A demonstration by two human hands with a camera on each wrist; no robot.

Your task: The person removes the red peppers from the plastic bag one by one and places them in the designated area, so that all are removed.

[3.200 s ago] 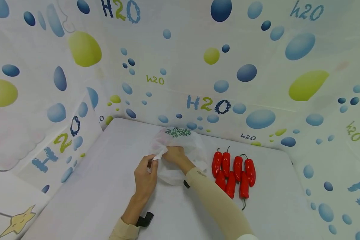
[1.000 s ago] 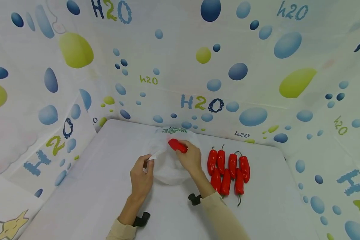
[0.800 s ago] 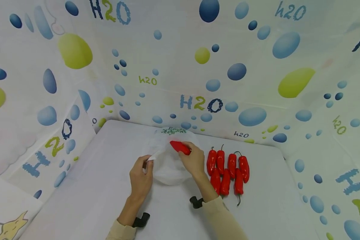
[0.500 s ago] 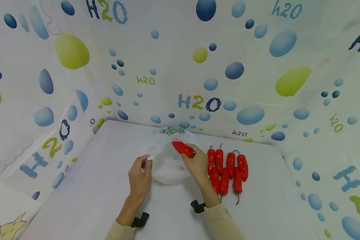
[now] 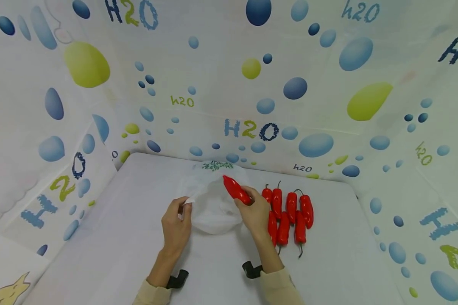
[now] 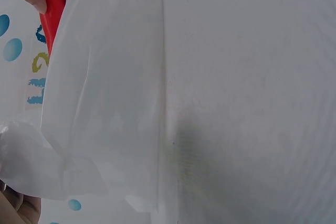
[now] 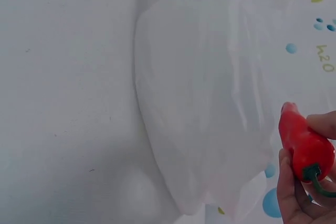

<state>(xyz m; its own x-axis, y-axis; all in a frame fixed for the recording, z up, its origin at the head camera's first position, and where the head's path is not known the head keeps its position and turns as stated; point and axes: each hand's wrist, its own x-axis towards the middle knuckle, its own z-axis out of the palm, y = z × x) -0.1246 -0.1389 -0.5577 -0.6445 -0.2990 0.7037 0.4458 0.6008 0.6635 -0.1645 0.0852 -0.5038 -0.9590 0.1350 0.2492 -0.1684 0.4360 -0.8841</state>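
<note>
My right hand (image 5: 256, 212) grips a red chili pepper (image 5: 235, 189) at its stem end, tip pointing up and left, above the mouth of a white plastic bag (image 5: 213, 216). In the right wrist view the held pepper (image 7: 304, 142) shows its green stem between thumb and fingers. My left hand (image 5: 176, 224) pinches the bag's left edge, thumb against fingers. The bag stands on the white table with a green leaf print near its top. Its inside is mostly hidden. In the left wrist view the bag's wall (image 6: 110, 87) fills much of the frame.
Several red chili peppers (image 5: 283, 228) lie in two rows on the table (image 5: 339, 254), right of the bag and close to my right forearm. A wall sheet (image 5: 206, 63) with blue and green spots and "H2O" lettering rises behind the table and along its sides.
My right hand, earlier reaching into the bag, has come out with a red chili pepper and drifted right and slightly down. My left hand keeps its pinch on the bag's edge.
</note>
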